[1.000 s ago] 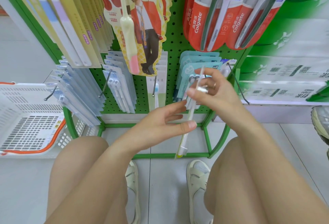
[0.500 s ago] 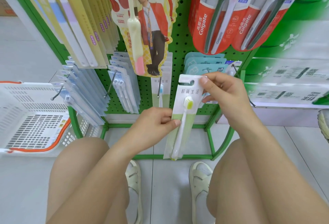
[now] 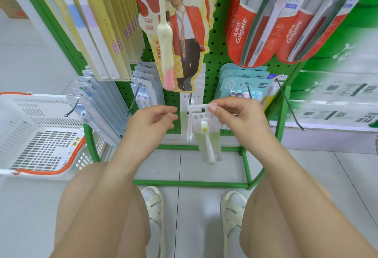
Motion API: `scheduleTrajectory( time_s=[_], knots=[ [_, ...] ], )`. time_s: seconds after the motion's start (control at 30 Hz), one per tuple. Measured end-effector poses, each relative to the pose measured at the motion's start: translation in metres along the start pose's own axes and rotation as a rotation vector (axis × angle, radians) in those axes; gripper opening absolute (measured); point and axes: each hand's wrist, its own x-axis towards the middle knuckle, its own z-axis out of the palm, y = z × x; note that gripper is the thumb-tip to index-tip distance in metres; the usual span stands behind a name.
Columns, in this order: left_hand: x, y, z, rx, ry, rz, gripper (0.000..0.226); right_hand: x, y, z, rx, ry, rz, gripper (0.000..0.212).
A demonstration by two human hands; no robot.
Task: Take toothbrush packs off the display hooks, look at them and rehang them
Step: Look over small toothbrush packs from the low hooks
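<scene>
I see my left hand [image 3: 152, 119] has let go; my right hand [image 3: 235, 114] pinches the pack [image 3: 206, 132], seemingly just off the hook [image 3: 189, 107].

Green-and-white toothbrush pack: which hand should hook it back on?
Right. The right hand already pinches the toothbrush pack at its top, its hang hole close to the hook tip. The left hand hovers beside it, holding nothing.

right hand [image 3: 243, 120] pinches toothbrush pack [image 3: 205, 132] by hook [image 3: 188, 108]; left hand [image 3: 152, 122] empty.
</scene>
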Motion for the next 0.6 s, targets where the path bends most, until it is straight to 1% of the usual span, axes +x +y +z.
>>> scheduleTrajectory(
  time_s=[0.13, 0.4, 0.5, 0.6],
  knots=[
    [-0.002, 0.005, 0.009, -0.056, 0.008, 0.093, 0.024, 0.003, -0.002, 0.001, 0.036, 0.003, 0.007, 0.022],
    [-0.001, 0.008, 0.018, -0.085, -0.009, 0.086, 0.023, 0.003, -0.002, 0.004, -0.005, -0.035, 0.006, 0.023],
    [-0.001, 0.007, 0.017, -0.071, 0.005, 0.104, 0.023, 0.003, -0.002, 0.010, -0.046, -0.040, 0.006, 0.024],
    [0.000, 0.006, 0.017, -0.056, 0.029, 0.128, 0.022, 0.005, -0.002, 0.014, -0.093, -0.055, 0.021, 0.021]
  ],
)
